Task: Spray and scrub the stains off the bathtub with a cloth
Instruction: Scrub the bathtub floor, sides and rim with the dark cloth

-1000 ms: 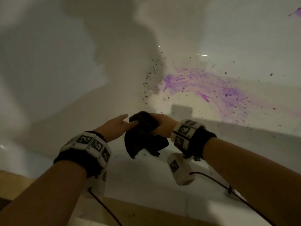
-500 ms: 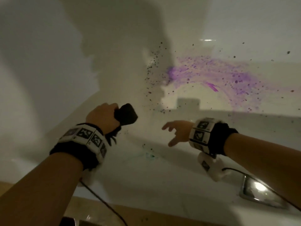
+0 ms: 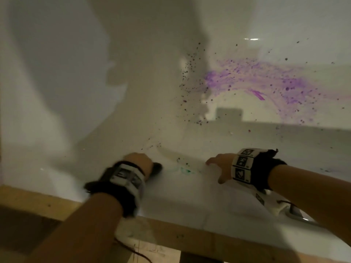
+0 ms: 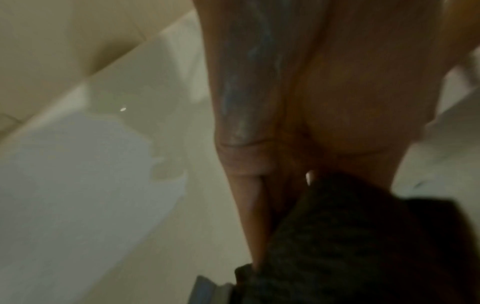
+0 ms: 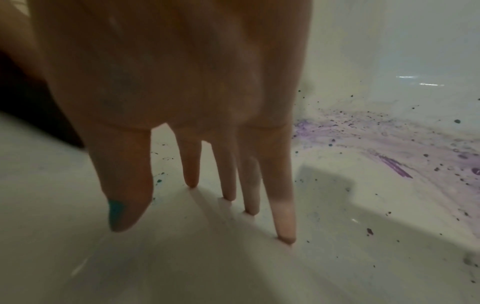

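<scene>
low on the near wall of the white bathtub: left hand fisted round a dark cloth, only a small end of it showing past the knuckles in the head view; wrist and band motion-blurred. from the left wrist view, cloth bunched under curled fingers, one fingernail just visible above it; contact between cloth and tub surface not discernible, lower edge of cloth cut off by the frame.

just right of it, apart from the cloth: right hand empty, fingers straight and spread. from the right wrist view, fingertips planted on the tub surface; thumb tip marked teal; palm side hidden.

between the two hands: small green stain with faint smear, partly blurred.

farther up the tub, well apart from both hands: broad purple stain in an arc, with dark specks scattered to its left and around it; right end cut off by the frame edge.

at the bottom edge: wooden ledge bordering the tub rim. metal fitting at right, mostly hidden behind the right forearm, kind indeterminate. spray bottle not located in any view.
</scene>
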Action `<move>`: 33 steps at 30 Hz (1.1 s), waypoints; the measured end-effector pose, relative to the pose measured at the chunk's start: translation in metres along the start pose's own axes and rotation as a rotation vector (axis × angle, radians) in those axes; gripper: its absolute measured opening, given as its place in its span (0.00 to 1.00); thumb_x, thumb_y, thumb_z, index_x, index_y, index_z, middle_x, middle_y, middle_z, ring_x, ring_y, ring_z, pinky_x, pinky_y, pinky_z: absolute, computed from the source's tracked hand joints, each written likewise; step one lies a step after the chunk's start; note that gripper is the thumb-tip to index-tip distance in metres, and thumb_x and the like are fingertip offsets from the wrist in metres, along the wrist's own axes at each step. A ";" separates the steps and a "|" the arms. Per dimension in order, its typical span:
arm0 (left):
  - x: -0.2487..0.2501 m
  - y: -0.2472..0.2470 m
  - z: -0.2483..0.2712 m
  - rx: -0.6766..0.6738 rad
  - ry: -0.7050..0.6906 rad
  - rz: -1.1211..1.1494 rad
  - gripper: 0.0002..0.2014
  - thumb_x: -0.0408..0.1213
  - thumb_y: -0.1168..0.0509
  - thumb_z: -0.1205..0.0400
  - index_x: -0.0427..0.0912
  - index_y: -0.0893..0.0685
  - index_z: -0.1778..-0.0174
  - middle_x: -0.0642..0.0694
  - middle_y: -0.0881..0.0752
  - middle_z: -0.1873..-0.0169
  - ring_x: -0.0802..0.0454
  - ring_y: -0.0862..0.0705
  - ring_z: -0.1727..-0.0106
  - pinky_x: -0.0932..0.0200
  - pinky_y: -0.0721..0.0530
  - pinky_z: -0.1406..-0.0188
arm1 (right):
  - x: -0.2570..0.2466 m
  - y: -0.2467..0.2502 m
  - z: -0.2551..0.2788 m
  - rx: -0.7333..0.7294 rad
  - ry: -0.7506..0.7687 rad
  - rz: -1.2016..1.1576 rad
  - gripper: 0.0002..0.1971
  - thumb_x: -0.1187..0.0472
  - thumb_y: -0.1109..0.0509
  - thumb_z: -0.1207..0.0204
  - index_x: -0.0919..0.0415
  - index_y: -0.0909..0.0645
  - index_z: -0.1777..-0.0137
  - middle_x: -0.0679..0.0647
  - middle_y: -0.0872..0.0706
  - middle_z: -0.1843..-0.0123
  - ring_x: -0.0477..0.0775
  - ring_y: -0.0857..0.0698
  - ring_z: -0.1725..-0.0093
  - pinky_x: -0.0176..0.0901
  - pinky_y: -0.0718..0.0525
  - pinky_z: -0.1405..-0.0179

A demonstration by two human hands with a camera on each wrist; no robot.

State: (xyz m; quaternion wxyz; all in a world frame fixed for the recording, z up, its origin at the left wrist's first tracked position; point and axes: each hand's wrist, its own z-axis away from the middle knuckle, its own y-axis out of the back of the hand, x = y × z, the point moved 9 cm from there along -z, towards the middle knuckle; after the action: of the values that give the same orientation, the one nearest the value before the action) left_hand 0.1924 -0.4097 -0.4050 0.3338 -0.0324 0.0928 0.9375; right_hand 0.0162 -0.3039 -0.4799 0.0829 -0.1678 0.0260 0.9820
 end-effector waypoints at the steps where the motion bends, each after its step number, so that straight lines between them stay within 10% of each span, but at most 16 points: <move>1: 0.037 0.001 0.002 -0.007 -0.100 -0.057 0.25 0.55 0.48 0.15 0.37 0.20 0.36 0.41 0.18 0.38 0.42 0.19 0.37 0.54 0.24 0.38 | 0.000 0.001 -0.001 -0.002 -0.001 0.008 0.40 0.53 0.28 0.27 0.52 0.46 0.20 0.60 0.34 0.24 0.60 0.31 0.26 0.51 0.32 0.27; 5: 0.122 0.007 0.005 -0.013 -0.341 -0.112 0.15 0.42 0.41 0.15 0.40 0.17 0.38 0.41 0.15 0.45 0.43 0.16 0.46 0.52 0.19 0.48 | 0.003 0.001 -0.001 -0.028 -0.012 0.044 0.40 0.55 0.28 0.26 0.48 0.46 0.19 0.57 0.38 0.20 0.59 0.36 0.22 0.51 0.37 0.23; 10: 0.074 0.034 0.015 0.085 -0.414 -0.055 0.16 0.41 0.43 0.14 0.51 0.20 0.32 0.46 0.16 0.40 0.46 0.17 0.41 0.54 0.21 0.37 | 0.007 0.007 0.004 -0.074 0.037 0.039 0.36 0.57 0.31 0.23 0.47 0.45 0.19 0.55 0.39 0.19 0.57 0.38 0.22 0.47 0.38 0.25; 14: 0.036 0.012 0.043 -0.146 -0.428 -0.058 0.22 0.35 0.49 0.13 0.58 0.32 0.24 0.48 0.20 0.34 0.49 0.21 0.37 0.61 0.27 0.35 | 0.005 0.018 0.002 -0.061 0.061 0.016 0.32 0.58 0.31 0.23 0.49 0.38 0.21 0.55 0.36 0.21 0.57 0.35 0.24 0.45 0.36 0.27; 22: 0.142 0.001 0.022 -0.279 -0.611 -0.277 0.31 0.31 0.46 0.14 0.54 0.50 0.17 0.42 0.42 0.19 0.41 0.32 0.26 0.53 0.33 0.28 | 0.011 0.023 -0.003 -0.087 0.065 -0.026 0.28 0.59 0.32 0.22 0.48 0.34 0.23 0.54 0.33 0.23 0.56 0.33 0.25 0.44 0.36 0.27; 30: 0.114 -0.014 -0.052 -0.327 -0.394 -0.159 0.27 0.49 0.56 0.13 0.49 0.51 0.17 0.42 0.48 0.18 0.40 0.38 0.21 0.49 0.40 0.23 | 0.036 0.024 -0.006 -0.093 0.033 -0.169 0.26 0.62 0.33 0.21 0.52 0.31 0.24 0.52 0.27 0.25 0.52 0.28 0.27 0.38 0.34 0.30; 33: 0.074 -0.014 -0.068 -0.241 -0.352 -0.033 0.30 0.67 0.54 0.21 0.64 0.39 0.22 0.50 0.37 0.20 0.45 0.32 0.23 0.51 0.37 0.23 | 0.040 0.024 -0.010 -0.088 0.028 -0.190 0.26 0.62 0.33 0.22 0.52 0.31 0.24 0.51 0.25 0.26 0.52 0.27 0.28 0.38 0.34 0.30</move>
State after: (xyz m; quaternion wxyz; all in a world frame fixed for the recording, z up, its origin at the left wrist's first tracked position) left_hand 0.1442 -0.3663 -0.4824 0.3540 0.0907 -0.0805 0.9273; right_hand -0.0217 -0.3225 -0.5018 0.1680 -0.1868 -0.0320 0.9674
